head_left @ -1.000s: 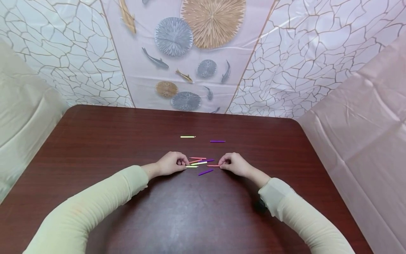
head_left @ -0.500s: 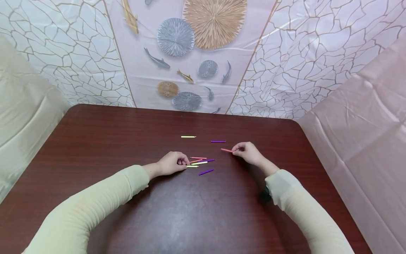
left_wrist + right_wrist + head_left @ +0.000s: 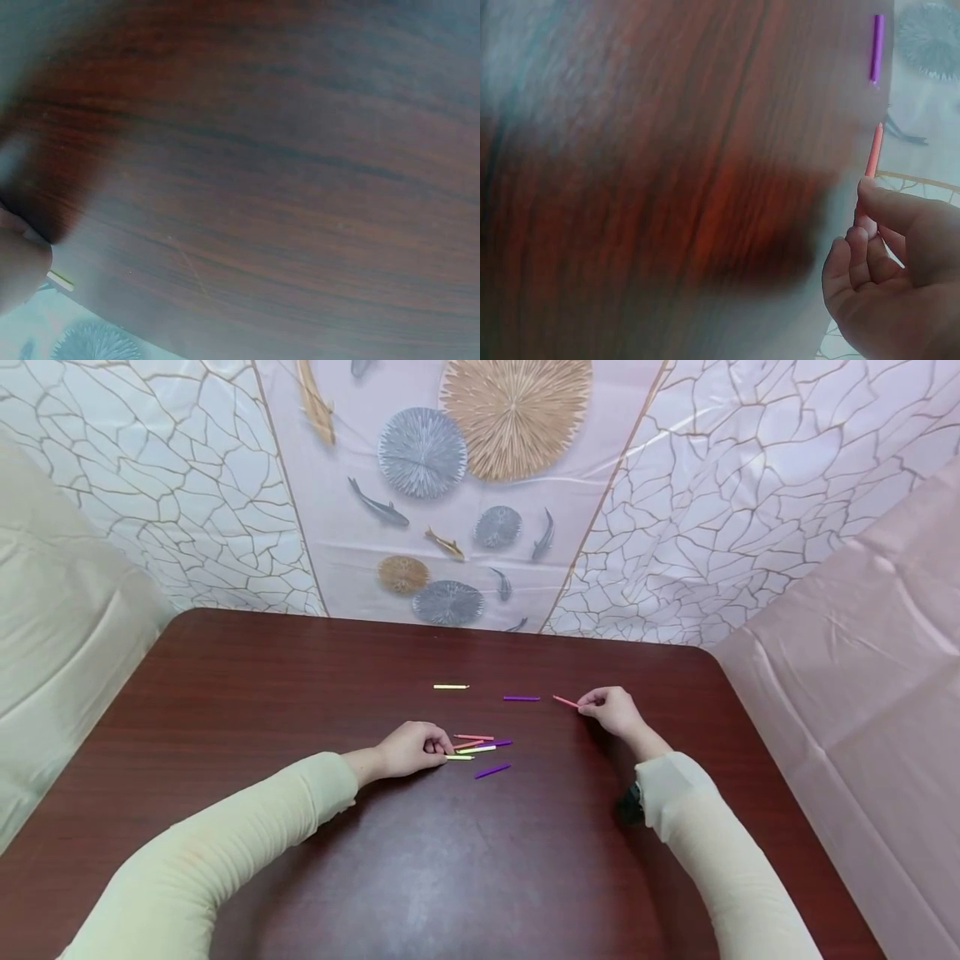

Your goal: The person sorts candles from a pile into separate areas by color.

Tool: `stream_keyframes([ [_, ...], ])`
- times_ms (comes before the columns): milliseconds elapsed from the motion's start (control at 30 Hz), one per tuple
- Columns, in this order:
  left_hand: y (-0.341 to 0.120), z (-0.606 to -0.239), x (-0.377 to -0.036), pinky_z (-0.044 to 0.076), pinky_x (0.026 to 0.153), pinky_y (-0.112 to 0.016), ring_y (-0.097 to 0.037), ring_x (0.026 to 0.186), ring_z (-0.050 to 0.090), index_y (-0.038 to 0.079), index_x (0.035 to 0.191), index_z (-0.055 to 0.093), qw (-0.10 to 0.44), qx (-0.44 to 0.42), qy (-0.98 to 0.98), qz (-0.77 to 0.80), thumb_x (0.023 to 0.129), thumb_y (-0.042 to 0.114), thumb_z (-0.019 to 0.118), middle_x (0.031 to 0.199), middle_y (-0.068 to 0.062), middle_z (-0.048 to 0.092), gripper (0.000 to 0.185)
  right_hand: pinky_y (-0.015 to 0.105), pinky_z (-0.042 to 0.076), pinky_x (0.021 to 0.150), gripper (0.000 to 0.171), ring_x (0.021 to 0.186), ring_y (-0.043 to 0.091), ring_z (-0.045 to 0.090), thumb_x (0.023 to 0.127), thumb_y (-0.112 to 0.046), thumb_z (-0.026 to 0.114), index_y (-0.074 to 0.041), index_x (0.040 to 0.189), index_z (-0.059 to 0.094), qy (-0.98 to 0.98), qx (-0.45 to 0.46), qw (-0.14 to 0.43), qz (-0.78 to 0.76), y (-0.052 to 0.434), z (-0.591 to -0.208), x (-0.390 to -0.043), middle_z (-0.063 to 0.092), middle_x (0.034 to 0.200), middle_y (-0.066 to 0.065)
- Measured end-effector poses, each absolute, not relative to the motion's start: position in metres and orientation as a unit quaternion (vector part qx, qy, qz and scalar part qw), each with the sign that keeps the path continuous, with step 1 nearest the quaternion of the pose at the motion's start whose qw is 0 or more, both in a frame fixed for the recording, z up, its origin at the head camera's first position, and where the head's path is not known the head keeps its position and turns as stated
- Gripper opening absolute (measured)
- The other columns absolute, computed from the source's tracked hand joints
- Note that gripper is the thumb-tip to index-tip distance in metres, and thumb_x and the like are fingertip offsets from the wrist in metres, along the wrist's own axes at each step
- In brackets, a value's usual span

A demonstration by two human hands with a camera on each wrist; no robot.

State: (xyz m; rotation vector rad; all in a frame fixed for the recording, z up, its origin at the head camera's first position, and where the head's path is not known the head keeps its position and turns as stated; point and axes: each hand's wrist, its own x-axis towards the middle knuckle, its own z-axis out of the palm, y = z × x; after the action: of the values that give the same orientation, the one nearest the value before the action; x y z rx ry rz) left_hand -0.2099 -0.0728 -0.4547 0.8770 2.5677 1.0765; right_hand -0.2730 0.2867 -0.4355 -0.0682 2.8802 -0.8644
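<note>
In the head view, my right hand (image 3: 613, 710) pinches a pinkish-red thin candle (image 3: 566, 701) by one end, between thumb and fingers. Its free end points left towards a purple candle (image 3: 521, 698), and the right wrist view shows that red candle (image 3: 874, 150) too. My left hand (image 3: 411, 749) rests on the table with thumb and fingertips at the end of a yellow candle (image 3: 461, 757). Beside those fingertips lies a loose pile with a red candle (image 3: 474, 737), another yellow candle (image 3: 483, 749) and a purple one (image 3: 502, 742).
A lone purple candle (image 3: 492, 771) lies just in front of the pile. Farther back, a yellow candle (image 3: 451, 687) lies left of the purple one in a row. The dark brown table (image 3: 300, 677) ends at a patterned cloth backdrop (image 3: 450, 543).
My right hand has carried the red candle from beside the pile, backwards and to the right, to just right of the rear purple candle. The left hand has stayed in place.
</note>
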Motion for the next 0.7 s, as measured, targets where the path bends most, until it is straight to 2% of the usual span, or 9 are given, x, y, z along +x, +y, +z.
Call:
stream_keyframes([
  [467, -0.0701, -0.4514, -0.208, 0.043, 0.068, -0.016, -0.003, 0.071, 0.05, 0.008, 0.086, 0.069, 0.109, 0.296, 0.874, 0.369, 0.081, 0.008, 0.067, 0.076, 0.001, 0.061, 0.006, 0.023, 0.039, 0.061, 0.017, 0.066, 0.013, 0.05, 0.083, -0.012, 0.067, 0.003, 0.092, 0.067, 0.956, -0.01, 0.063, -0.285, 0.286, -0.4351, -0.2695, 0.063, 0.074, 0.008],
  [700, -0.0723, -0.4519, -0.2076, 0.043, 0.069, -0.016, -0.003, 0.072, 0.051, 0.007, 0.087, 0.069, 0.106, 0.297, 0.875, 0.367, 0.081, 0.008, 0.066, 0.077, 0.0, 0.061, 0.006, 0.025, 0.039, 0.063, 0.022, 0.066, 0.016, 0.049, 0.086, -0.021, 0.066, 0.0, 0.091, 0.067, 0.955, -0.023, 0.012, -0.295, 0.282, -0.4324, -0.2642, 0.062, 0.072, 0.007],
])
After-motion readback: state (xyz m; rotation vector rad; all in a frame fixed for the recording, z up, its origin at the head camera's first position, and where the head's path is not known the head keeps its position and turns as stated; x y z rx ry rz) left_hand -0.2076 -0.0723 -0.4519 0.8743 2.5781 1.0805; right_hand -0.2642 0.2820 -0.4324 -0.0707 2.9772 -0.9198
